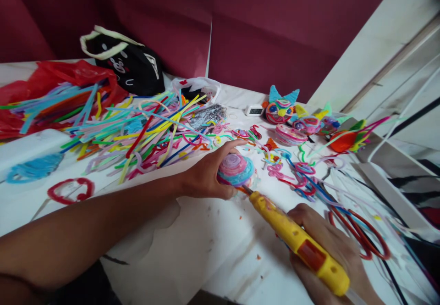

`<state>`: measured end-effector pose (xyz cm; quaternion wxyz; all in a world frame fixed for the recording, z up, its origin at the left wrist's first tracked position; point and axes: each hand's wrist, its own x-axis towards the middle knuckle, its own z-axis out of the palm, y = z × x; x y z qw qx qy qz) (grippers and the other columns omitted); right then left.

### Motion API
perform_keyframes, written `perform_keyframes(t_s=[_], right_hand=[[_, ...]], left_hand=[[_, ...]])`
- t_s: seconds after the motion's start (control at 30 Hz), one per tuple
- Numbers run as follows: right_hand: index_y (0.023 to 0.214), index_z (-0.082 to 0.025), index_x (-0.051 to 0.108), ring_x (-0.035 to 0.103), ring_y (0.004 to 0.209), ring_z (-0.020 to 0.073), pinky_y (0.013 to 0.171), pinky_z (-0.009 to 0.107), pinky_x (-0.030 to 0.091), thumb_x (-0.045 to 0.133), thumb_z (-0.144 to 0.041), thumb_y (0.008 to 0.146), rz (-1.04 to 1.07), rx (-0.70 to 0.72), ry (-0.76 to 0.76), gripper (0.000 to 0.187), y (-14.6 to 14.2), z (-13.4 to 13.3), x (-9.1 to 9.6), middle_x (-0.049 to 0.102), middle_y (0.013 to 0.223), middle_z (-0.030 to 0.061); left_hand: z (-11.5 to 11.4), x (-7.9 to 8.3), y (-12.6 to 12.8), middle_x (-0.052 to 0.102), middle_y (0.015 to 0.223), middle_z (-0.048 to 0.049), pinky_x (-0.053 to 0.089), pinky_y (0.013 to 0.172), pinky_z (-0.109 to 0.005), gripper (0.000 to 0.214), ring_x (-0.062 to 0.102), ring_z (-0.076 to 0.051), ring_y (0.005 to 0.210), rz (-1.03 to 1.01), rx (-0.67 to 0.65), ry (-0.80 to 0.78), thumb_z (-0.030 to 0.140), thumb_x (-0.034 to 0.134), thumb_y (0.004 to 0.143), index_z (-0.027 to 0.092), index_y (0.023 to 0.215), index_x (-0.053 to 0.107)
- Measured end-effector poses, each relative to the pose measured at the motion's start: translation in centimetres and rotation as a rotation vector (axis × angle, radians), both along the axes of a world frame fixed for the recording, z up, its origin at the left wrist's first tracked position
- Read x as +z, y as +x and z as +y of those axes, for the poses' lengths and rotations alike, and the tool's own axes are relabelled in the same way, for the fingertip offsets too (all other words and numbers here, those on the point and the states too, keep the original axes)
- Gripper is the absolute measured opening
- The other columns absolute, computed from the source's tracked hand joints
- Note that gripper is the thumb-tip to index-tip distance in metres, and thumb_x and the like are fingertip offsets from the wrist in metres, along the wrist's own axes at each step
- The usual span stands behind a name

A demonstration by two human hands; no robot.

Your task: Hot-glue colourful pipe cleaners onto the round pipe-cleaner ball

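In the head view, my left hand [209, 172] grips a round ball wrapped in coiled pipe cleaners [237, 168], striped purple, pink and light blue. My right hand [326, 245] is closed around a yellow hot glue gun [292, 231] with a dark red patch on its side. The gun's nozzle points at the lower right of the ball, close to or touching its surface; I cannot tell which. Part of the ball is covered by my left fingers and thumb.
Loose pipe cleaners [165, 130] pile up on the left beside a red plastic bag [65, 75]. Behind stands a black tote bag [137, 69]. Finished-looking pipe-cleaner figures [280, 108] sit at the back right near a small digital display [254, 110]. Red-handled scissors [364, 234] lie at right.
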<state>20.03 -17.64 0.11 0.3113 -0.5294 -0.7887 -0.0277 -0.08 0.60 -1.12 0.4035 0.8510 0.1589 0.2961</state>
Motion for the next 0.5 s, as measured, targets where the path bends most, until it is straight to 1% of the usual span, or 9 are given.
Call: perform_keyframes(t_s=[0.1, 0.2, 0.33, 0.43, 0.5], right_hand=[[0.087, -0.023, 0.048, 0.055, 0.056, 0.0136, 0.049, 0.027, 0.040, 0.042, -0.018, 0.087, 0.040, -0.037, 0.003, 0.008, 0.04, -0.03, -0.14, 0.055, 0.071, -0.0002], [0.086, -0.024, 0.048, 0.054, 0.052, 0.0133, 0.047, 0.027, 0.040, 0.044, -0.020, 0.086, 0.054, -0.060, -0.029, 0.005, 0.48, -0.14, -0.26, 0.053, 0.068, -0.0018], [0.086, -0.023, 0.048, 0.053, 0.050, 0.0122, 0.046, 0.026, 0.040, 0.048, -0.022, 0.085, 0.086, -0.079, -0.086, 0.001, 0.77, -0.32, 0.00, 0.052, 0.066, -0.0029], [0.084, -0.023, 0.048, 0.052, 0.050, 0.0119, 0.047, 0.026, 0.039, 0.045, -0.025, 0.088, 0.150, -0.121, -0.118, 0.006, 0.47, -0.36, 0.25, 0.050, 0.067, -0.0028], [0.083, -0.023, 0.048, 0.052, 0.050, 0.0120, 0.047, 0.026, 0.039, 0.044, -0.024, 0.087, 0.151, -0.165, -0.102, 0.006, 0.29, -0.33, 0.28, 0.050, 0.067, -0.0025]], left_hand=[[-0.05, 0.11, -0.05, 0.049, 0.132, -0.0126, 0.045, 0.097, -0.043, 0.098, 0.051, -0.032, 0.118, 0.009, -0.004, -0.023, 0.029, 0.074, 0.058, 0.020, 0.144, 0.028], [-0.05, 0.14, -0.09, 0.049, 0.130, -0.0125, 0.046, 0.095, -0.043, 0.099, 0.053, -0.031, 0.114, 0.007, -0.007, -0.027, 0.030, 0.074, 0.059, 0.019, 0.145, 0.027], [0.03, 0.03, -0.05, 0.048, 0.134, -0.0121, 0.046, 0.096, -0.042, 0.098, 0.053, -0.031, 0.115, -0.016, -0.023, -0.012, 0.030, 0.075, 0.060, 0.022, 0.144, 0.027], [0.08, -0.06, -0.05, 0.048, 0.134, -0.0118, 0.046, 0.095, -0.043, 0.098, 0.054, -0.030, 0.112, -0.019, -0.028, -0.014, 0.032, 0.075, 0.060, 0.024, 0.145, 0.027], [0.09, -0.11, -0.10, 0.048, 0.134, -0.0111, 0.046, 0.096, -0.043, 0.098, 0.054, -0.031, 0.112, -0.021, -0.031, -0.013, 0.033, 0.076, 0.060, 0.025, 0.145, 0.027]])
